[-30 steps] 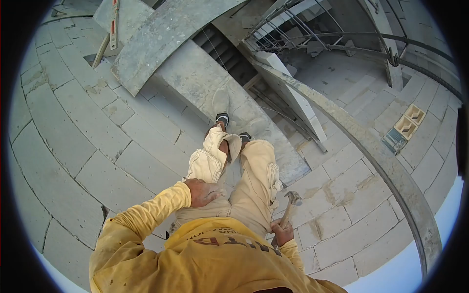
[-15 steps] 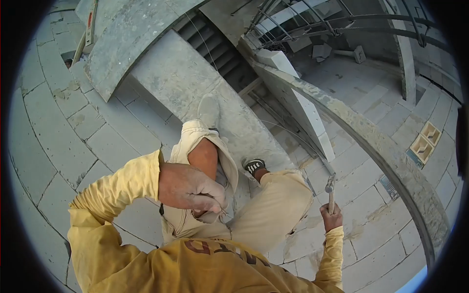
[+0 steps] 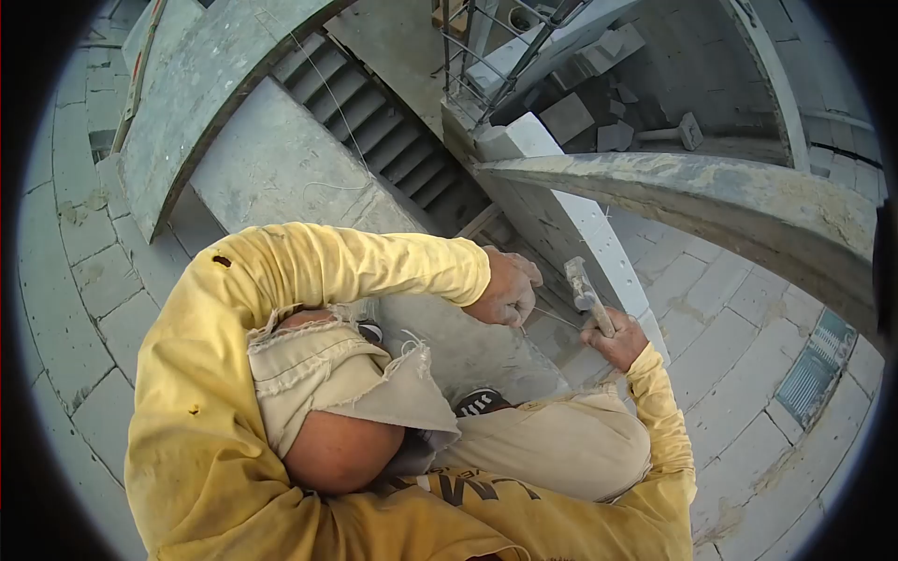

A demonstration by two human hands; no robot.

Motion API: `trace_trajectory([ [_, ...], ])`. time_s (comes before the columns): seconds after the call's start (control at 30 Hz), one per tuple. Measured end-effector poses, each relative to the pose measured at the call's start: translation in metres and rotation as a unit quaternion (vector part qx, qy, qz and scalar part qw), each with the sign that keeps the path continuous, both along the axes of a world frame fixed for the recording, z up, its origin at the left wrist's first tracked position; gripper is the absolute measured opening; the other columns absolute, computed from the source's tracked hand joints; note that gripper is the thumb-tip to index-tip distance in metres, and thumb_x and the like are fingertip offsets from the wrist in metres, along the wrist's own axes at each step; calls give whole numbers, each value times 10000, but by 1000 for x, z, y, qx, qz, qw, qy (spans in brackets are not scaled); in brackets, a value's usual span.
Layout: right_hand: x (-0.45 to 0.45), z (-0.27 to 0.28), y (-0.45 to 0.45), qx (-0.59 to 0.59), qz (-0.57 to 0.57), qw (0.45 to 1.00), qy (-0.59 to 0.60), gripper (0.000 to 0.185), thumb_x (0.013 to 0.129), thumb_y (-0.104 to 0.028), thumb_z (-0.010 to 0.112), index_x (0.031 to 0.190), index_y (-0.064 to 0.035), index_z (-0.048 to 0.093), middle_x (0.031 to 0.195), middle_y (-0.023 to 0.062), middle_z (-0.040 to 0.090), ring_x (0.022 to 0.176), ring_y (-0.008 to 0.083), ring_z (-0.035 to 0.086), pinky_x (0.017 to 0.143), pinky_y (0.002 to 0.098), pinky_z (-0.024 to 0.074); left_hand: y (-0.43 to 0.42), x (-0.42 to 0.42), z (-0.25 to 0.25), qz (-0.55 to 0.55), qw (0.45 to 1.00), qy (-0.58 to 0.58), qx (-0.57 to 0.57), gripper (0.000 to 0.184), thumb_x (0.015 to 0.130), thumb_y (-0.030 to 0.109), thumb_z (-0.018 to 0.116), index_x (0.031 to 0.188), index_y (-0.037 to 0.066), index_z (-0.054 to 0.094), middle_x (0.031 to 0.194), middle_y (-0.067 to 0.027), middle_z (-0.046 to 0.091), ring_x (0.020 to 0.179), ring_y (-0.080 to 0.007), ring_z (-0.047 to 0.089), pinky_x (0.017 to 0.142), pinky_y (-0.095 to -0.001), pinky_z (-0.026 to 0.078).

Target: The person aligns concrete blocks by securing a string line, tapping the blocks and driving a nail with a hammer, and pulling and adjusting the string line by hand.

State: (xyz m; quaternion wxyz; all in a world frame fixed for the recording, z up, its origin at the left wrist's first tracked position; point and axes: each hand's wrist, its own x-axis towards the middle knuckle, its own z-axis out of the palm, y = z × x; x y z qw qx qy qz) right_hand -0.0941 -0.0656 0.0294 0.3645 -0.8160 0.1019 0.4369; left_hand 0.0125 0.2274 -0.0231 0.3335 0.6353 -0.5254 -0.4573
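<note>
My right hand (image 3: 618, 338) is wrapped round the wooden handle of a hammer (image 3: 585, 290), its metal head pointing up and away from me. Just left of it, my left hand (image 3: 505, 292) is closed with the fingertips pinched together; what they hold, if anything, is too small to make out. Both hands are above the end of a pale concrete slab (image 3: 281, 154), beside a stairwell. A thin line (image 3: 558, 319) runs in the gap between the hands. My bent knees and a dark striped shoe (image 3: 482, 402) are below them.
Concrete stairs (image 3: 379, 122) drop away beyond the slab. A white block wall (image 3: 599, 234) stands to the right, with a curved concrete beam (image 3: 711, 187) crossing above. A curved panel (image 3: 224, 65) and a spirit level (image 3: 137, 79) are at the left. Metal bars (image 3: 482, 56) rise at the back.
I have leaned forward and crouched lower. My left hand has moved from near my knee forward and right; my right hand has brought the hammer up and left, close to it.
</note>
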Motion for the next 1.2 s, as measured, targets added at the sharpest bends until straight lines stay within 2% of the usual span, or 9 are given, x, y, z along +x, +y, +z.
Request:
trace_trajectory([
  [0.17,-20,-14,-23,39,-84,994,-58,205,798,-234,707,882,-51,665,764,36,641,721,165,584,692,327,478,-27,-20,-12,21,967,253,31,311,916,334,584,1059,74,679,1171,-141,631,1105,-282,585,956,-385,441],
  [0.43,-77,-37,-42,24,-249,965,-78,253,800,-270,724,889,-41,665,736,25,617,700,152,566,661,309,475,-51,-33,-16,48,964,243,97,327,918,306,546,1073,45,668,971,-69,687,929,-193,626,849,-330,473],
  [0.6,-110,-74,-48,-152,-88,956,-234,278,814,-331,715,907,-73,664,767,90,650,694,248,619,649,356,492,-44,-40,-42,57,951,243,181,319,924,290,523,1066,46,670,936,-35,664,829,-160,587,758,-309,491],
  [0.73,-128,-81,-41,-203,-168,956,-132,290,815,-359,709,911,-89,666,812,127,678,731,313,650,680,380,508,-33,-35,-41,175,854,364,328,268,950,245,514,1055,52,668,924,-10,618,719,-115,500,581,-256,440],
  [0.8,-128,-83,-29,-117,-214,955,-166,285,811,-350,714,915,-90,666,808,124,678,736,313,652,692,381,511,-27,-41,-62,242,785,452,349,239,959,217,513,1062,58,658,921,-1,593,670,-85,442,511,-217,384],
  [0.87,-125,-69,-7,-53,-270,946,-173,275,809,-325,721,939,-88,672,837,122,682,767,309,654,727,377,512,-32,-41,-46,231,781,473,336,226,966,208,513,1079,60,640,908,4,577,648,-72,415,499,-201,345],
  [0.97,-110,-59,6,-42,-325,911,-251,264,827,-299,713,981,-87,677,874,118,685,806,298,655,760,381,510,-43,-33,-24,174,785,505,314,206,977,203,502,1089,67,609,920,4,577,618,-47,380,474,-182,285],
  [1.07,-88,-65,-5,-105,-190,840,-497,275,859,-313,686,1017,-88,680,901,112,686,837,295,655,793,374,508,-45,-27,-13,134,781,544,278,182,989,239,522,1035,84,607,906,-7,610,592,-30,364,460,-173,260],
  [1.2,-82,-58,-11,32,-270,920,-281,329,890,-372,644,1070,-98,662,918,120,692,852,308,660,817,389,505,-49,-13,15,188,774,569,205,195,990,290,556,991,101,604,829,10,616,566,-18,349,465,-161,257],
])
